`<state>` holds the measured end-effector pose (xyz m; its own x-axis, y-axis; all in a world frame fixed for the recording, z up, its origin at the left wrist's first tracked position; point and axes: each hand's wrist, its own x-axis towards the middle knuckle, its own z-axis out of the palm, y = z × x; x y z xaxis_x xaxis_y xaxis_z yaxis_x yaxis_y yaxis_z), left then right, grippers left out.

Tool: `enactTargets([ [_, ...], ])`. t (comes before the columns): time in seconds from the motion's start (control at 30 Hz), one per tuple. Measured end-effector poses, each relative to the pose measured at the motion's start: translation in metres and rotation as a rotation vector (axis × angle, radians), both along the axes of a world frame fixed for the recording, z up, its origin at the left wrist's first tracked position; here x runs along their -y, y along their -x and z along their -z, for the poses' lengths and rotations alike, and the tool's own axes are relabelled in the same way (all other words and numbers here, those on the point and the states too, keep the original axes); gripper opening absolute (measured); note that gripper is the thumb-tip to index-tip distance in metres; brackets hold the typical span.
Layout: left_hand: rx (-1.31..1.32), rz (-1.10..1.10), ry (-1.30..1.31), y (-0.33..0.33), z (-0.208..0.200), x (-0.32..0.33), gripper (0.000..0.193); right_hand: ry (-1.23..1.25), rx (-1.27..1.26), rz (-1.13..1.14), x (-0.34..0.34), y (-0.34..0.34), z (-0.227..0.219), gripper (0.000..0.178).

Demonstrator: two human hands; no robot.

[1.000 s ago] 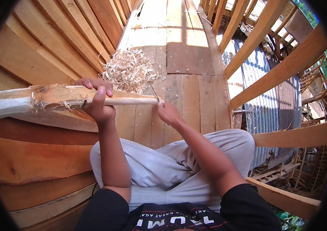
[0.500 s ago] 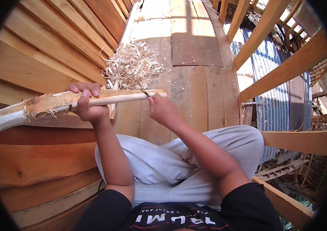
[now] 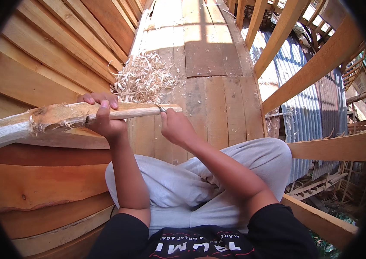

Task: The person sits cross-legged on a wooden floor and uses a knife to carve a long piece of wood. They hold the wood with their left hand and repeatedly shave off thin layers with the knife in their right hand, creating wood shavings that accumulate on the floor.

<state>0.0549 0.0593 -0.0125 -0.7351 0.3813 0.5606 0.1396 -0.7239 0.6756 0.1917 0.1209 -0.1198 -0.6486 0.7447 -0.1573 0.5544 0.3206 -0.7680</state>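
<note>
A long pale piece of wood [image 3: 135,111], curved at its left end, lies across in front of me. Rough fibres and bark-coloured patches show on its left half. My left hand [image 3: 103,116] is wrapped round it near the middle, thumb on top. Close to its narrow right tip, my right hand [image 3: 176,125] is closed on a small dark blade, seemingly a knife [image 3: 160,107], which touches the wood's upper edge. The fingers hide most of the handle.
A heap of curled wood shavings [image 3: 142,80] lies on the plank floor [image 3: 217,108] beyond the wood. Stacked boards [image 3: 49,185] line the left. On the right are wooden rails [image 3: 316,64] and corrugated metal sheets [image 3: 299,86]. My crossed legs [image 3: 170,181] are below.
My left hand appears slightly farther right, and my right hand with the blade slightly farther left. The view has shifted a little. Both hands keep their hold.
</note>
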Motion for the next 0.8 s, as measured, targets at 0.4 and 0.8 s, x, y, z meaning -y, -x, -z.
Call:
enactTargets([
  [0.4,0.227,-0.346,0.061,0.01,-0.009,0.0,0.026,0.065,0.044,-0.07,-0.008,-0.002,-0.005,0.036],
  [0.8,0.142,-0.309,0.063,0.003,-0.009,-0.003,0.026,0.041,0.114,-0.072,-0.026,-0.003,0.023,0.04],
])
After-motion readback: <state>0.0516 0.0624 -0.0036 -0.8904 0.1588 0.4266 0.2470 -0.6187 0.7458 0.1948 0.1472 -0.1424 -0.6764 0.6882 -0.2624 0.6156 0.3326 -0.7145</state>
